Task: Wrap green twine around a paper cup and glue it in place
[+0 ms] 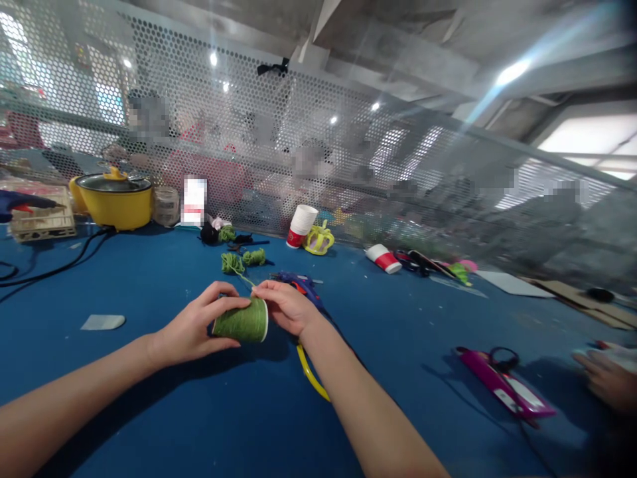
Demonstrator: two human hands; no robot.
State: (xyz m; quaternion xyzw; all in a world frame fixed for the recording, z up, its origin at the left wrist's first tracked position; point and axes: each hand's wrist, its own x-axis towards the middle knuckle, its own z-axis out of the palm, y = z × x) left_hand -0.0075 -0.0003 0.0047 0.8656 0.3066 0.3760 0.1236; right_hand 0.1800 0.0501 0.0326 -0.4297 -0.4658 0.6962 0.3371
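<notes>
A paper cup (pixel 241 321) wrapped in green yarn lies on its side in the air above the table, its white rim facing right. My left hand (pixel 203 320) is closed around its left end, thumb below and fingers on top. At the rim, my right hand (pixel 286 307) pinches the green yarn (pixel 247 281), which runs back to a small green bundle (pixel 231 263). Behind my right hand lies a blue glue gun (pixel 304 285), partly hidden. A yellow curved strip (pixel 311 375) shows beside my right forearm.
A yellow electric pot (pixel 117 204) and a clear jar (pixel 166 205) stand back left. Stacked paper cups (pixel 301 226) and a yellow woven basket (pixel 319 239) stand by the perforated screen (pixel 279 133). A purple device (pixel 502 385) lies right, near another person's hand (pixel 610 378).
</notes>
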